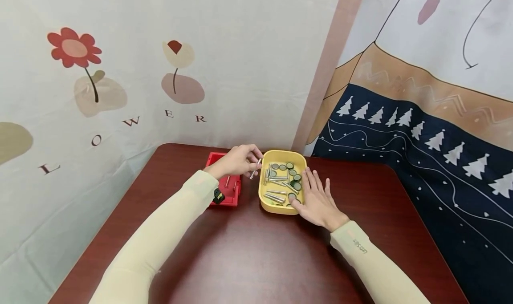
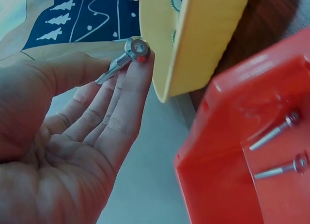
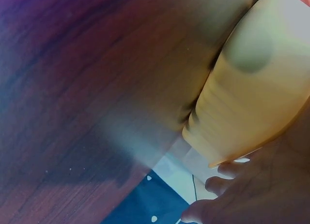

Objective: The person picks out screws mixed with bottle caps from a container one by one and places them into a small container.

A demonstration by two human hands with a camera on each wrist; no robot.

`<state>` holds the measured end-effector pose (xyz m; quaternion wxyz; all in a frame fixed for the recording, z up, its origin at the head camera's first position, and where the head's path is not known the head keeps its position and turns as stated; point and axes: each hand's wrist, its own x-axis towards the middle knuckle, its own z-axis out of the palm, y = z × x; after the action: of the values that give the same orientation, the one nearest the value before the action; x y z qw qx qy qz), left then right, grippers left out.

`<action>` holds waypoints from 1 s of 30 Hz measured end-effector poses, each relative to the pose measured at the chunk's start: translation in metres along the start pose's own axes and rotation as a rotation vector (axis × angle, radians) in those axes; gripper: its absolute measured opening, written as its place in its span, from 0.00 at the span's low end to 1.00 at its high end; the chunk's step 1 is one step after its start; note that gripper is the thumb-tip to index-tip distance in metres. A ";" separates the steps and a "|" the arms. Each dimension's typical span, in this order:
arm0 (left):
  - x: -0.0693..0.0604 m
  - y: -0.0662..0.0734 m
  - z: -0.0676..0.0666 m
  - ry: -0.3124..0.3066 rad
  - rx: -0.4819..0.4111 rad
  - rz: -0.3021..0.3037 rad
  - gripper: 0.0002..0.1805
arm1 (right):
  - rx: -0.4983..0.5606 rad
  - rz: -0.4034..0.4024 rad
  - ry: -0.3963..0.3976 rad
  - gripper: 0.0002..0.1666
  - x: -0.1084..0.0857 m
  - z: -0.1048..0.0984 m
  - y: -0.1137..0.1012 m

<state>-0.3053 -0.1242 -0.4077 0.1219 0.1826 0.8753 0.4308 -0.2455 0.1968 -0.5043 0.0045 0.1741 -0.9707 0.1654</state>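
Observation:
My left hand (image 1: 240, 160) pinches a silver metal bolt (image 2: 137, 49) between thumb and fingers, over the gap between the two containers. In the left wrist view the bolt's round head faces the camera. Left of the gap, partly under my left forearm, lies a red tray (image 1: 238, 192) with a few bolts (image 2: 286, 168) in it. The yellow bin (image 1: 276, 209) holds several silver bolts (image 1: 276, 197) and round green-rimmed discs (image 1: 290, 165). My right hand (image 1: 318, 201) rests against the bin's right side, fingers extended, thumb over its near right rim.
Both containers stand toward the back of a dark red-brown table (image 1: 256, 259). Behind it hangs a pale cloth (image 1: 248, 72) with flower prints; a dark blue tree-patterned cloth (image 1: 401, 161) is at the right.

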 end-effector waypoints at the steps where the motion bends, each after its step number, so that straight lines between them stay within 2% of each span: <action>1: -0.001 -0.002 -0.001 0.001 0.001 -0.004 0.18 | 0.000 0.001 0.000 0.63 0.000 0.000 0.000; 11: -0.008 -0.018 -0.015 0.048 0.011 -0.001 0.17 | -0.005 0.003 0.001 0.63 0.001 0.002 0.000; 18: -0.008 -0.028 -0.021 0.086 0.015 -0.032 0.18 | -0.005 0.004 0.009 0.63 0.001 0.002 0.002; 25: -0.010 -0.039 -0.027 0.134 0.064 -0.041 0.16 | -0.008 0.003 0.009 0.64 0.002 0.004 0.002; 30: -0.011 -0.046 -0.030 0.146 0.012 -0.062 0.17 | -0.001 0.003 0.010 0.63 0.002 0.004 0.003</action>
<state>-0.3163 -0.1758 -0.4258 0.0700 0.1244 0.8896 0.4338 -0.2483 0.1971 -0.5089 0.0091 0.1716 -0.9711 0.1657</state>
